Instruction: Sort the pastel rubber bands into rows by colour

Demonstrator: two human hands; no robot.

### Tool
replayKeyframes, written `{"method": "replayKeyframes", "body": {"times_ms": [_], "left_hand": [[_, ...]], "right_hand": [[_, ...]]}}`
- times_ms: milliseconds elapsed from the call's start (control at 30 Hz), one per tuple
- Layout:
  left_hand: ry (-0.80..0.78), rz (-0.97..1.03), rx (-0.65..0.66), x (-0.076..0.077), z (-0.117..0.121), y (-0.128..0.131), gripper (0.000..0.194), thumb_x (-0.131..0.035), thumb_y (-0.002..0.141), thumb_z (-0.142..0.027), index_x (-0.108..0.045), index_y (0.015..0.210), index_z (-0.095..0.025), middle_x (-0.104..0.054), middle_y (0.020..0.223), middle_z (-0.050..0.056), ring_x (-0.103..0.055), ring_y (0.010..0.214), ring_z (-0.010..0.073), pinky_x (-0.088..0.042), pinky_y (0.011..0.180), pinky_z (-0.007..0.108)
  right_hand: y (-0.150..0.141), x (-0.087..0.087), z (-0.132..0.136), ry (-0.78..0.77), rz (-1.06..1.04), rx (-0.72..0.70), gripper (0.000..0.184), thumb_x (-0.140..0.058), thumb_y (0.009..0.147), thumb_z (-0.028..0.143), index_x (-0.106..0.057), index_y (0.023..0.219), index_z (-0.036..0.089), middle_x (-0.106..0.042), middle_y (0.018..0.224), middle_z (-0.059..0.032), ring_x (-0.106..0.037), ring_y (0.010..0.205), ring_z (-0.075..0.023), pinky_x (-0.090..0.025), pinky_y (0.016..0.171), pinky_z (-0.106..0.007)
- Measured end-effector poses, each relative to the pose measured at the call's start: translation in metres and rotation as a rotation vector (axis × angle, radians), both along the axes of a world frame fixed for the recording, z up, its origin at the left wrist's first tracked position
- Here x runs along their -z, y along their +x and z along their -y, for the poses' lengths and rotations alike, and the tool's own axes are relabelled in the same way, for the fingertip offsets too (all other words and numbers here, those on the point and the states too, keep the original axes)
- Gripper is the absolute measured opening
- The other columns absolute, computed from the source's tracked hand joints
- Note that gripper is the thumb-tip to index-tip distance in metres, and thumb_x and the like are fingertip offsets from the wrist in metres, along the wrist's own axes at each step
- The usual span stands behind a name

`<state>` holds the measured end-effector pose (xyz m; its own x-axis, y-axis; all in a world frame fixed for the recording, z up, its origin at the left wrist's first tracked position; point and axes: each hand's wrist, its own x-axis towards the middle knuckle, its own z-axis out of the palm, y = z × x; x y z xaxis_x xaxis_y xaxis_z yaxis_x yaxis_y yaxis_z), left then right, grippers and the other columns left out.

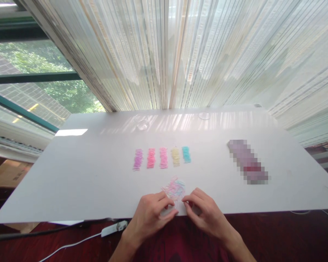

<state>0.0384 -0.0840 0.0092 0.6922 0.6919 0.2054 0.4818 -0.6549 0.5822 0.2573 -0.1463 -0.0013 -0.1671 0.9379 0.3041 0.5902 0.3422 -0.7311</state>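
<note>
A loose heap of small mixed-colour pieces [175, 187] lies on the white table [71, 174] near its front edge. My left hand [150, 214] and my right hand [203, 213] rest just below the heap, fingers curled and fingertips almost meeting at its near edge. What the fingertips pinch is too small to make out. Further back, five sorted rows lie side by side: purple [138, 159], pink [151, 158], lighter pink [163, 157], yellow [175, 157] and turquoise [186, 154].
A blurred oblong object [247, 161] lies at the right of the table. A clear small dish [142, 124] and a clear lid [204, 116] sit at the back by the striped curtain [207, 54]. A white power strip [114, 228] and cable lie below the front edge.
</note>
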Motion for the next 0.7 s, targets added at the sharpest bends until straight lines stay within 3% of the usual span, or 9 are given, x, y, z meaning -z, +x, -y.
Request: {"method": "replayKeyframes", "body": {"times_ms": [367,600,700], "left_hand": [[0.104,0.018,0.087,0.01,0.001,0.0,0.01,-0.063,0.092,-0.013,-0.068,0.087,-0.02,-0.067,0.072,0.0,-0.062,0.059,0.0127,-0.044,0.057,0.022],[0.042,0.166,0.101,-0.012,-0.007,-0.005,0.01,-0.061,0.096,-0.012,-0.067,0.091,-0.02,-0.072,0.077,0.001,-0.065,0.065,0.0125,-0.048,0.061,0.021],[0.088,0.172,0.111,-0.021,-0.015,-0.006,0.009,-0.062,0.096,-0.011,-0.066,0.096,-0.019,-0.075,0.081,0.001,-0.068,0.068,0.013,-0.051,0.064,0.022]], "right_hand": [[-0.003,0.003,-0.003,0.076,-0.051,0.048,0.018,-0.055,0.094,0.009,-0.066,0.101,0.023,-0.064,0.078,-0.0022,-0.062,0.072,-0.0181,-0.052,0.064,-0.029],[-0.004,-0.007,-0.006,0.028,-0.155,-0.015,0.019,-0.063,0.096,0.019,-0.068,0.113,0.023,-0.071,0.09,-0.0045,-0.067,0.08,-0.018,-0.056,0.073,-0.029],[-0.007,-0.014,-0.015,0.011,-0.193,-0.04,0.008,-0.065,0.096,0.022,-0.07,0.102,0.023,-0.071,0.084,-0.0024,-0.065,0.075,-0.0159,-0.055,0.071,-0.027]]}}
